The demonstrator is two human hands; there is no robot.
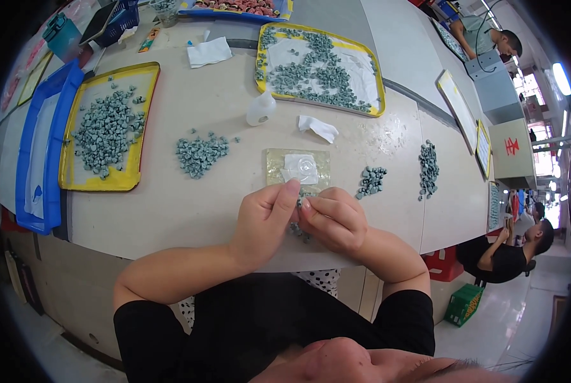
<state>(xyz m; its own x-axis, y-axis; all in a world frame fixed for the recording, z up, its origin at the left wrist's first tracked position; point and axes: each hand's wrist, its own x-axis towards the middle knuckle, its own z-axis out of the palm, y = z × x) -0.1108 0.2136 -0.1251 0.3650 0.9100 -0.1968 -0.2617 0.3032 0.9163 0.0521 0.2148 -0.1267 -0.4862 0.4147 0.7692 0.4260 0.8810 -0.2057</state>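
My left hand point(264, 214) and my right hand point(336, 221) meet at the front middle of the table. Between their pinched fingertips is a small grey-green piece point(299, 202), mostly covered by the fingers. A few more such pieces point(300, 232) lie under the hands by the table's edge. Just beyond the fingers is a yellowish translucent slab point(274, 171) with white paper point(300, 168) and a clear round item on it. Loose heaps of grey-green pieces lie to the left point(202, 155) and right, a nearer heap point(371, 181) and a farther one point(428, 169).
A small white bottle point(260, 110) and a crumpled tissue point(317, 127) stand beyond the slab. Yellow-rimmed trays of pieces sit at the left point(135, 173) and far middle point(378, 105). A blue tray point(28, 204) flanks the left one. Other people point(499, 255) sit at the right.
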